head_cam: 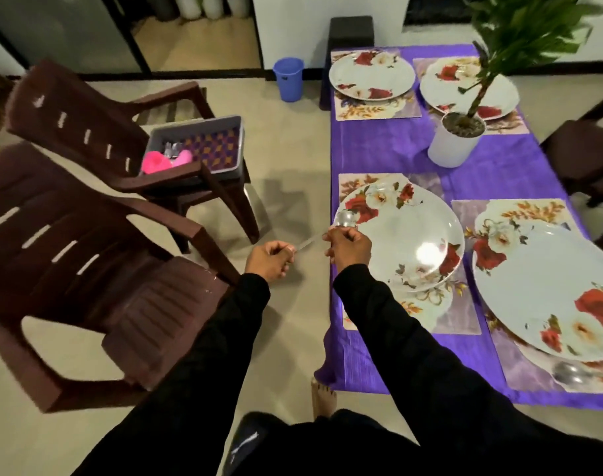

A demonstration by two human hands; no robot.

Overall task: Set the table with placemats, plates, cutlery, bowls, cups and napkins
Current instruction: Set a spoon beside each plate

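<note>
Right hand (348, 243): closed around spoon (345, 219) (bowl upward) at near-left plate (401, 235). Left hand (270, 261): gripping thin cutlery handle (308, 241), type unclear.

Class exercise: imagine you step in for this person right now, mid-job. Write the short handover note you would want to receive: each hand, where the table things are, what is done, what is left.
Left hand: shut on the handle end of a spoon.
Right hand: shut on the same spoon near its bowl, at the left edge of the near-left plate.
Done: four floral placemats, each with a plate, on the purple tablecloth. A spoon already lies by the near-right plate.
Supplies: grey tray on the chair, holding more cutlery and something pink.
Left: set this spoon down, remaining cutlery, bowls, cups, napkins; none of those three is on the table.
</note>
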